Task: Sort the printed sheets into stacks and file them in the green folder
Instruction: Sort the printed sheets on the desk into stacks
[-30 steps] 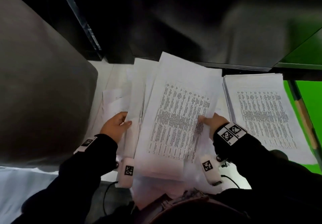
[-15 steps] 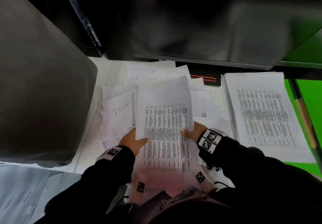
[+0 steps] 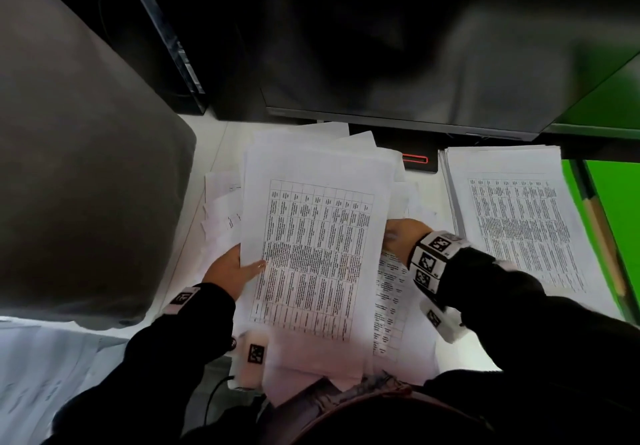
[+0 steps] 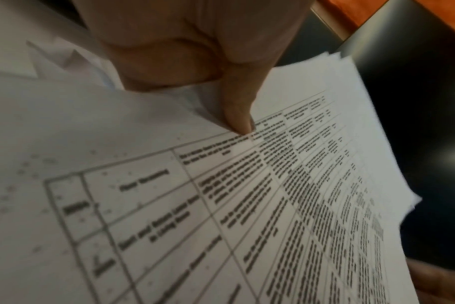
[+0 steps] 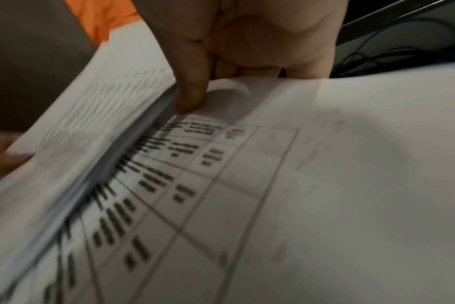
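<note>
Since the earlier frame, both hands have shifted apart along the sheaf, held above loose sheets. Left hand pinches its left edge, thumb on top; right hand grips the right edge. Sorted stack lies right, on the green folder.

Held bundle of printed sheets over loose pile; neat stack on green folder at right.
</note>
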Action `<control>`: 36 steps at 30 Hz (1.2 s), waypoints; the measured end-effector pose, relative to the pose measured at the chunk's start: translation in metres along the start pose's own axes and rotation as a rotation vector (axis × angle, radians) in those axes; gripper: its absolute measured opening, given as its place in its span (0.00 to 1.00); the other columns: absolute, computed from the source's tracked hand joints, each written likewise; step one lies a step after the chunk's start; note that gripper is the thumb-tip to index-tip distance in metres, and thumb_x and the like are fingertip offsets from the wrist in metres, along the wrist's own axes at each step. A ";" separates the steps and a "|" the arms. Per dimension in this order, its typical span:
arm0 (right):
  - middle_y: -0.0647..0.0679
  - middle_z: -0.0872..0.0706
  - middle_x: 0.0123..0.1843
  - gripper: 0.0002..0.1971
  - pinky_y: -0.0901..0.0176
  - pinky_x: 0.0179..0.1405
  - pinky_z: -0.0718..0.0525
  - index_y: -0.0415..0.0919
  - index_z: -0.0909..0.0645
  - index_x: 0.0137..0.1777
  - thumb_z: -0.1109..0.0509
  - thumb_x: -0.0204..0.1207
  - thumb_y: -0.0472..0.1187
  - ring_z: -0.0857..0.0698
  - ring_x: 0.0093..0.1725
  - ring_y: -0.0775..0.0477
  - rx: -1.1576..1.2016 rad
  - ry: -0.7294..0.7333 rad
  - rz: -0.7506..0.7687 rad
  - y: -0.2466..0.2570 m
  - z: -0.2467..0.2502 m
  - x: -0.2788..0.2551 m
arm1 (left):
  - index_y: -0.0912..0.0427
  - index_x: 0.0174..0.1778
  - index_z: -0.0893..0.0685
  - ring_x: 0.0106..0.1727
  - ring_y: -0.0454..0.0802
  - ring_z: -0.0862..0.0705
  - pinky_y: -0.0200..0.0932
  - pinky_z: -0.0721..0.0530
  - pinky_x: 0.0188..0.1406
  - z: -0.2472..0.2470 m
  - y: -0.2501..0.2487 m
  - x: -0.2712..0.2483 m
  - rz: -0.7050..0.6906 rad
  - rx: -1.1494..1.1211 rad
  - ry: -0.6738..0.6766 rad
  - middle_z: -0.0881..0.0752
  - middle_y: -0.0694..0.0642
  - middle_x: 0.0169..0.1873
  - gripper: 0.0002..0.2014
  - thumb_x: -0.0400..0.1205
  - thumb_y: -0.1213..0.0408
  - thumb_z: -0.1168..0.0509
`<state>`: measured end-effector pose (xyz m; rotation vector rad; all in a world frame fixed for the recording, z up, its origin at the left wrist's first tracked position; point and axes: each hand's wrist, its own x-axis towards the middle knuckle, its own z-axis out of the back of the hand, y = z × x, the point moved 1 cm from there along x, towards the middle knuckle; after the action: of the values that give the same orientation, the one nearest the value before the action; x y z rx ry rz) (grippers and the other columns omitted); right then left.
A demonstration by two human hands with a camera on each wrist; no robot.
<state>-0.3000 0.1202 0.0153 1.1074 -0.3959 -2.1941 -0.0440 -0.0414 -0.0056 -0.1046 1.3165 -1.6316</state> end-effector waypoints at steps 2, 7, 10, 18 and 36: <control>0.44 0.16 0.65 0.15 0.54 0.68 0.24 0.46 0.18 0.63 0.37 0.79 0.36 0.20 0.67 0.42 -0.006 -0.068 0.029 -0.002 0.005 0.002 | 0.60 0.62 0.19 0.55 0.54 0.16 0.47 0.21 0.61 0.005 0.000 0.001 -0.013 -0.017 -0.012 0.13 0.56 0.52 0.14 0.80 0.68 0.34; 0.48 0.17 0.51 0.13 0.65 0.50 0.27 0.43 0.18 0.61 0.35 0.79 0.41 0.20 0.52 0.48 -0.029 -0.229 -0.064 -0.008 0.036 -0.010 | 0.54 0.48 0.19 0.51 0.57 0.14 0.53 0.19 0.60 0.019 0.009 0.007 0.017 -0.046 -0.089 0.12 0.57 0.45 0.07 0.81 0.71 0.36; 0.49 0.18 0.42 0.05 0.64 0.44 0.28 0.47 0.17 0.47 0.35 0.79 0.42 0.19 0.45 0.47 0.060 -0.332 -0.064 -0.011 0.050 -0.020 | 0.53 0.50 0.19 0.53 0.58 0.14 0.57 0.20 0.63 0.023 0.012 0.009 0.046 -0.047 -0.135 0.12 0.57 0.48 0.08 0.80 0.70 0.36; 0.49 0.16 0.34 0.06 0.68 0.29 0.27 0.51 0.20 0.44 0.38 0.77 0.46 0.20 0.32 0.50 0.289 -0.478 -0.170 -0.015 0.054 -0.031 | 0.57 0.53 0.19 0.50 0.57 0.15 0.51 0.19 0.57 0.013 0.010 0.006 0.074 -0.075 -0.102 0.13 0.60 0.50 0.07 0.82 0.69 0.38; 0.49 0.24 0.33 0.13 0.63 0.21 0.20 0.46 0.29 0.36 0.38 0.77 0.28 0.21 0.26 0.54 0.068 0.158 -0.326 -0.026 -0.027 -0.021 | 0.58 0.76 0.33 0.68 0.58 0.24 0.39 0.31 0.58 -0.048 -0.004 -0.012 0.219 0.149 0.049 0.24 0.59 0.71 0.22 0.85 0.63 0.44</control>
<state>-0.2803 0.1541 -0.0018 1.4572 -0.2347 -2.3620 -0.0688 0.0000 -0.0160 0.1649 1.1933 -1.5459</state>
